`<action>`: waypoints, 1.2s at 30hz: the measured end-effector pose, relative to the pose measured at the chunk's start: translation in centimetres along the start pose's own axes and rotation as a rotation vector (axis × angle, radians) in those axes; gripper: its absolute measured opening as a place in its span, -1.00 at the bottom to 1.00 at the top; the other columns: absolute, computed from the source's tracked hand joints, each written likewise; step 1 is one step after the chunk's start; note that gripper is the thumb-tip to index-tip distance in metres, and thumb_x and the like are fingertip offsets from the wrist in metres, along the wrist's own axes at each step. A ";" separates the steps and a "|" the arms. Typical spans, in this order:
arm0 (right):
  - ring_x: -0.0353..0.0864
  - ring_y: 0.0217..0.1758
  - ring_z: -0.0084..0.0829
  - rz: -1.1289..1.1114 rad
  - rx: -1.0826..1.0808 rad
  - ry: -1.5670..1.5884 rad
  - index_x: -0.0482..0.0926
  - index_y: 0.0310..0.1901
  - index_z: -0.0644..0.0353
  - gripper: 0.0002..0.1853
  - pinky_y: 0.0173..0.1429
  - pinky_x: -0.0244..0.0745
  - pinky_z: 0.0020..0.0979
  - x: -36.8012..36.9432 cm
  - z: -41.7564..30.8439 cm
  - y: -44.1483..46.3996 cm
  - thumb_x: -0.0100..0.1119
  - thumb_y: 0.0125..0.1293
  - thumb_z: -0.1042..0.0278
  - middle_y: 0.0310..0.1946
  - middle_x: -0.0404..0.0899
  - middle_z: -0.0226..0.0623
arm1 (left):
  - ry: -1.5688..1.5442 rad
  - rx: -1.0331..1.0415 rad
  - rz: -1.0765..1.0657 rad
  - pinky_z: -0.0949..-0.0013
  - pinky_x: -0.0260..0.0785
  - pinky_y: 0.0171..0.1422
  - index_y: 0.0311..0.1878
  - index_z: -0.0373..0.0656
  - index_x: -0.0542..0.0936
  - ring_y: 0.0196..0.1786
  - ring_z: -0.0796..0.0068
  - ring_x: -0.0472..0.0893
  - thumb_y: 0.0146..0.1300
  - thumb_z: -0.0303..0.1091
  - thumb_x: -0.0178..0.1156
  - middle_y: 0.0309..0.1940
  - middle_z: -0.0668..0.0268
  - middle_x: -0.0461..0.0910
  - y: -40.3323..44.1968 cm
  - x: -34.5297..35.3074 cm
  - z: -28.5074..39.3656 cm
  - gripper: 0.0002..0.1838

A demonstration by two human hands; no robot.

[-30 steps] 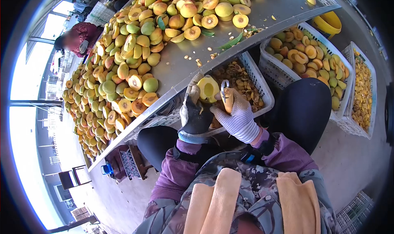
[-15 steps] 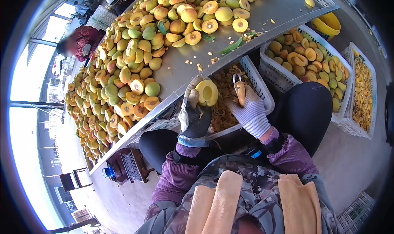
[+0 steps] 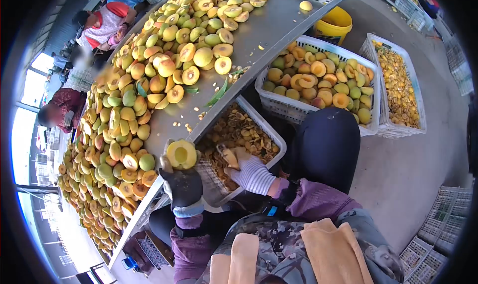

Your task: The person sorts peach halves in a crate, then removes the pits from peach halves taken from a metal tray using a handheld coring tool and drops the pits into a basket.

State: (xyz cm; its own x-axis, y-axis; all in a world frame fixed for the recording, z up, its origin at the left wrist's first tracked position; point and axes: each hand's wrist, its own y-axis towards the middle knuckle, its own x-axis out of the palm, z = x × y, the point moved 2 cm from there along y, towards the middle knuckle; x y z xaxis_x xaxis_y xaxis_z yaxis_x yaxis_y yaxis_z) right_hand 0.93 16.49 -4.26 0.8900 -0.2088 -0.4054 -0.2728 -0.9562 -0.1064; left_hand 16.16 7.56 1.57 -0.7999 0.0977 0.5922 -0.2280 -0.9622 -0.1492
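Observation:
My left hand, in a dark-palmed work glove, grips a halved yellow peach with its hollowed cut face turned up. The peach is at the edge of the metal table. My right hand, in a striped knit glove, is closed around the wooden handle of a small pitting tool. The tool's metal end points up and left, apart from the peach. Below both hands stands a white crate holding brown and yellow scraps.
Many halved peaches are heaped on the metal table. To the right are a crate of peach halves, a crate of yellow scraps and a yellow bucket. Other people sit across the table. Stacked crates stand lower right.
The view has swung, so table, crates and hands appear farther left. The pitting tool has tilted from upright toward the left. Both hands keep their hold.

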 end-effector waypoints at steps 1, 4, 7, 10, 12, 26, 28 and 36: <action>0.63 -0.22 0.14 -0.092 0.000 -0.085 0.38 -0.01 0.27 -0.54 -0.12 0.52 -0.01 1.0 1.8 0.4 0.23 0.24 0.10 -0.35 0.61 0.17 | 0.018 0.016 -0.015 0.04 0.33 0.31 0.34 -0.11 0.33 0.25 0.18 0.48 0.48 0.04 -0.10 0.23 0.16 0.46 0.7 0.4 0.4 -0.46; 0.63 -0.19 0.14 -0.149 0.076 -0.071 0.45 -0.04 0.30 -0.51 -0.06 0.52 -0.03 2.4 4.2 0.9 0.20 0.23 0.00 -0.32 0.62 0.16 | 0.154 0.127 -0.196 0.08 0.33 0.38 0.36 -0.11 0.29 0.31 0.19 0.43 0.48 -0.16 -0.10 0.34 0.16 0.33 2.4 4.8 -0.2 -0.54; 0.64 -0.19 0.12 -0.134 0.137 -0.098 0.50 -0.09 0.30 -0.52 -0.06 0.52 -0.03 1.4 4.8 1.2 0.20 0.23 -0.01 -0.32 0.62 0.16 | 0.093 0.187 -0.516 0.26 0.36 0.32 0.36 -0.20 0.27 0.29 0.28 0.42 0.41 -0.33 0.04 0.28 0.12 0.36 3.3 12.4 -2.5 -0.51; 0.64 -0.21 0.10 0.110 -0.034 0.179 0.56 -0.17 0.21 -0.61 -0.11 0.52 0.00 7.3 13.8 3.7 0.23 0.21 0.02 -0.35 0.63 0.12 | 0.483 0.431 -0.709 0.45 0.26 0.25 0.42 -0.29 0.23 0.12 0.52 0.43 0.40 -0.08 0.12 0.13 0.23 0.48 4.1 17.9 -6.1 -0.33; 0.64 -0.22 0.07 0.094 -0.092 0.147 0.56 -0.18 0.21 -0.63 -0.13 0.52 -0.02 6.6 13.6 3.5 0.25 0.20 0.05 -0.35 0.62 0.08 | 0.680 0.487 -0.672 0.45 0.26 0.23 0.37 -0.26 0.30 0.10 0.55 0.43 0.37 -0.19 0.16 0.09 0.27 0.48 4.4 18.3 -6.3 -0.41; 0.62 -0.28 0.08 -0.064 -0.085 -0.010 0.46 -0.11 0.22 -0.62 -0.22 0.52 -0.07 -0.6 2.8 0.7 0.32 0.19 0.16 -0.34 0.59 0.03 | 2.132 0.201 -0.226 0.14 0.36 0.29 0.28 0.18 0.47 0.19 0.04 0.52 0.09 -0.14 0.14 0.12 0.07 0.55 19.3 1.7 3.8 -0.41; 0.59 -0.27 0.20 -0.075 -0.060 0.046 0.43 -0.11 0.24 -0.60 -0.20 0.51 0.03 -0.8 2.2 0.6 0.28 0.20 0.13 -0.37 0.58 0.14 | 2.046 0.143 -0.266 0.16 0.37 0.29 0.26 0.22 0.49 0.19 0.06 0.53 0.05 -0.20 0.15 0.16 0.13 0.53 19.1 1.8 3.5 -0.40; 0.59 -0.28 0.23 -0.062 -0.022 -0.152 0.34 -0.04 0.24 -0.57 -0.23 0.46 0.07 -0.1 4.5 1.5 0.24 0.22 0.14 -0.36 0.58 0.20 | 1.749 0.072 -0.385 0.13 0.42 0.20 0.17 0.17 0.54 0.07 0.05 0.59 0.09 -0.25 0.12 -0.03 0.09 0.62 12.6 1.9 5.6 -0.51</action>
State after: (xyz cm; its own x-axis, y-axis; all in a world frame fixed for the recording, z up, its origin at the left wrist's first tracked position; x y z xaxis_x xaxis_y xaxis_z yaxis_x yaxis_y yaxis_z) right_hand -1.19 16.01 -8.51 0.8389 -0.1171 -0.5315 -0.2093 -0.9709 -0.1165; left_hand 14.87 -5.83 5.27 -0.3231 0.3793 -0.8670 -0.5405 -0.8260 -0.1599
